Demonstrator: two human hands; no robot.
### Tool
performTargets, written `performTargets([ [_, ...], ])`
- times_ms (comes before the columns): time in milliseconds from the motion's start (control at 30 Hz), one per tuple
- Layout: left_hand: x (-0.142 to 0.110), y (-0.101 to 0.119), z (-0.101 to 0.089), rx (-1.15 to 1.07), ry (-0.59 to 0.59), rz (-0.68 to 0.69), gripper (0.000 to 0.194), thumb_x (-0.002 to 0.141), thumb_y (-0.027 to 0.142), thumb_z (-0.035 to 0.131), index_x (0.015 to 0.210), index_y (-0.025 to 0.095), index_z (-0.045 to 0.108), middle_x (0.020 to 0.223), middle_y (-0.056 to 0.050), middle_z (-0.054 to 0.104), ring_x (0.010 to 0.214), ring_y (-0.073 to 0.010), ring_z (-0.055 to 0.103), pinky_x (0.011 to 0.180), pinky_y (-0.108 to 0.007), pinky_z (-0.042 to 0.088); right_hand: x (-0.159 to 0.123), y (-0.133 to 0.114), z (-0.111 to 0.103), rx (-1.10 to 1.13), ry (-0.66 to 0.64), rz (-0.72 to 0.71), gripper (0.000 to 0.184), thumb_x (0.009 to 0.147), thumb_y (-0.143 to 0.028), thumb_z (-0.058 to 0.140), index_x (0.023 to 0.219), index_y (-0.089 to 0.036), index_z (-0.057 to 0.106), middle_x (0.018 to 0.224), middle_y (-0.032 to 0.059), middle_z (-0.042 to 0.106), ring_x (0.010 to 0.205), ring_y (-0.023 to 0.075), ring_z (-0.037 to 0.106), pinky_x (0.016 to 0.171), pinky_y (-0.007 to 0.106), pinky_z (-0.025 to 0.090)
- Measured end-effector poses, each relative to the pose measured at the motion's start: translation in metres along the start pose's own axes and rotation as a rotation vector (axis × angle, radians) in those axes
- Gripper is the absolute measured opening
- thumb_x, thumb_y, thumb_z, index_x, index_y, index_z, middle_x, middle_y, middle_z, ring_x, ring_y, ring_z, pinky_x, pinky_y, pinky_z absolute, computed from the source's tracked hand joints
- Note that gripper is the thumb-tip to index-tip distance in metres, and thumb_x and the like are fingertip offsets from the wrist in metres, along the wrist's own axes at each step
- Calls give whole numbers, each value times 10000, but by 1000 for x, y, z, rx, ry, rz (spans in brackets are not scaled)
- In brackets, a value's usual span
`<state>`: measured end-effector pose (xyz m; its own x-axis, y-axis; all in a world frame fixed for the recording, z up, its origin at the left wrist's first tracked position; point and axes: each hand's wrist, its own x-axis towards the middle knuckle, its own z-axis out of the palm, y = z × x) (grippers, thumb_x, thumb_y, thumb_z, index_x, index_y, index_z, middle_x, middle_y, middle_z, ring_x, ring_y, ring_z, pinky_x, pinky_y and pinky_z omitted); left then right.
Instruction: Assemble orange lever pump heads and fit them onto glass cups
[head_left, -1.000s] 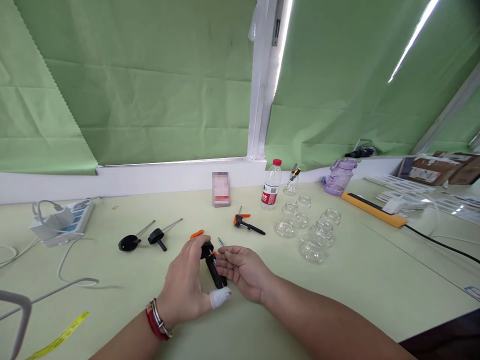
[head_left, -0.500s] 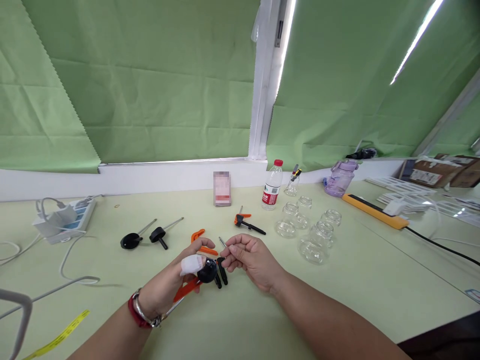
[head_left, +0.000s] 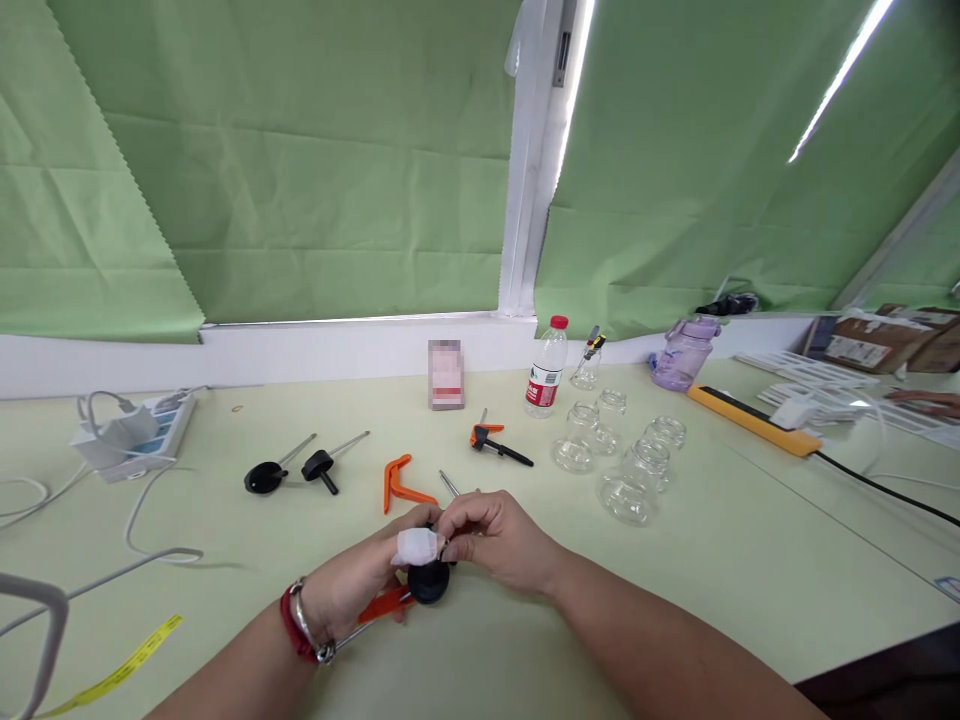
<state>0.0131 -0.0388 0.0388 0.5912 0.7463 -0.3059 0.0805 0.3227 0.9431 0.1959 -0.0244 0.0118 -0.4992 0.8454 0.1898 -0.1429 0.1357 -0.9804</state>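
My left hand [head_left: 360,590], its thumb wrapped in white tape, is closed round a black tool with a round knob [head_left: 429,582] and an orange lever [head_left: 384,603]. My right hand [head_left: 491,535] pinches at the top of that same tool, fingers pressed together just above the knob. Both hands meet low over the pale green table [head_left: 712,540]. A loose orange lever [head_left: 401,483] lies just beyond my hands, with a thin metal pin [head_left: 448,484] beside it.
Two black knobs with metal rods [head_left: 262,475] [head_left: 322,464] lie to the left, a complete black-and-orange tool [head_left: 496,447] behind. Several clear glass jars [head_left: 626,460] stand at right, near a water bottle [head_left: 546,368], a purple jug [head_left: 681,353], and a yellow bar [head_left: 750,420]. A power strip [head_left: 131,435] sits far left.
My left hand turned the tool so its knob faces me and drew it nearer. My right hand closed in from beside it to pinch at its top. The loose orange lever is now uncovered.
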Motion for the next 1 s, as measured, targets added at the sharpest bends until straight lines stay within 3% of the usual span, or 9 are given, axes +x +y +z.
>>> performTargets([
  [200, 1, -2, 0, -7, 3, 13, 187, 734, 344, 541, 794, 212, 424, 743, 28, 425, 634, -119, 451, 465, -187, 338, 1, 1, 4, -1, -33, -41, 81, 681, -250, 737, 739, -195, 722, 786, 7, 619, 755, 144, 569, 730, 276, 451],
  [500, 1, -3, 0, 6, 9, -3, 241, 732, 406, 561, 827, 215, 448, 744, 25, 441, 625, -124, 459, 479, -203, 362, 1, -1, 6, 66, -48, 8, 121, 636, -266, 766, 708, -189, 707, 785, -1, 627, 769, 148, 581, 744, 286, 463],
  [1000, -1, 4, 3, 58, 5, -3, 161, 751, 346, 540, 824, 213, 485, 753, 23, 431, 662, -128, 436, 478, -195, 348, 2, 2, 4, 75, -60, 41, 162, 620, -276, 777, 717, -176, 695, 806, 11, 648, 766, 148, 599, 724, 283, 486],
])
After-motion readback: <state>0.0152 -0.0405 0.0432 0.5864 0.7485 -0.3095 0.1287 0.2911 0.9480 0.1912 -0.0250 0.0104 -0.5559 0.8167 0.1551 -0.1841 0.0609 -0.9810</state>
